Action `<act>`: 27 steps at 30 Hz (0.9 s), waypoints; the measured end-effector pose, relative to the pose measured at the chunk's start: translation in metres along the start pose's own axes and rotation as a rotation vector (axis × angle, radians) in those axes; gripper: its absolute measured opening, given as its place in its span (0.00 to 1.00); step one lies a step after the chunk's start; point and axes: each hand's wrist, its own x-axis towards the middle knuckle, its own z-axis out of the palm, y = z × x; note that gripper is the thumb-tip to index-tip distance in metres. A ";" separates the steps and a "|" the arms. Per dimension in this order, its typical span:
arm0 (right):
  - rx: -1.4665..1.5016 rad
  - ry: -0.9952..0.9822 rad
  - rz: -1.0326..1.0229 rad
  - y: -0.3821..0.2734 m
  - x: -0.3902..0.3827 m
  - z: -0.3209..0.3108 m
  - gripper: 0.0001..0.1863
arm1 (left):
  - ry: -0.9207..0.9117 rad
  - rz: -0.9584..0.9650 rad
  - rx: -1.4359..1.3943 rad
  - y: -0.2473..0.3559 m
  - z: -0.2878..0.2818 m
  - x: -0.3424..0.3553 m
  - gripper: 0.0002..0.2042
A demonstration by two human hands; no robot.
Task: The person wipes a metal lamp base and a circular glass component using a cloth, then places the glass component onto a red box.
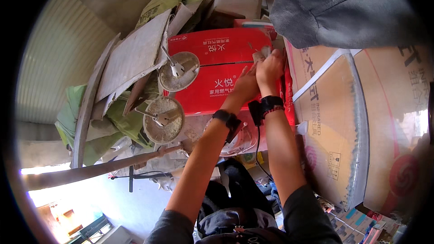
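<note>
A red cardboard box [194, 95] with white print lies in front of me, a dark seam running across its top. My right hand [270, 70] is closed at the box's far right corner, around a crumpled grey-brown scrap [261, 55] whose material I cannot make out. Just left of it, my left hand [246, 84] rests over the box top with fingers stretched out, close against the right hand. Nothing shows in its grasp. Both wrists wear dark bands, and a black cable hangs from the right one.
Two dusty round dishes with central stems, an upper dish [189, 76] and a lower dish [171, 129], stand left of the box. A wooden pole [104, 166] crosses lower left. Large brown cartons [330, 122] fill the right; grey cloth [334, 13] hangs above them.
</note>
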 end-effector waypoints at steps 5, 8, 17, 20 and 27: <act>0.114 0.039 -0.483 -0.016 -0.012 0.027 0.16 | 0.143 -0.088 0.229 -0.026 -0.003 -0.022 0.26; 0.090 0.007 -0.618 -0.015 -0.014 0.041 0.14 | 0.126 -0.191 -0.057 -0.033 -0.010 -0.028 0.26; -0.322 0.185 -0.515 0.026 0.021 0.053 0.06 | 0.156 -0.304 0.082 -0.027 -0.020 -0.005 0.25; -0.357 0.203 -0.488 0.027 0.022 0.059 0.05 | 0.025 -0.397 0.163 -0.025 -0.017 -0.001 0.27; -0.356 0.171 -0.530 0.026 0.043 0.065 0.05 | -0.236 -0.313 0.472 -0.026 -0.021 0.004 0.36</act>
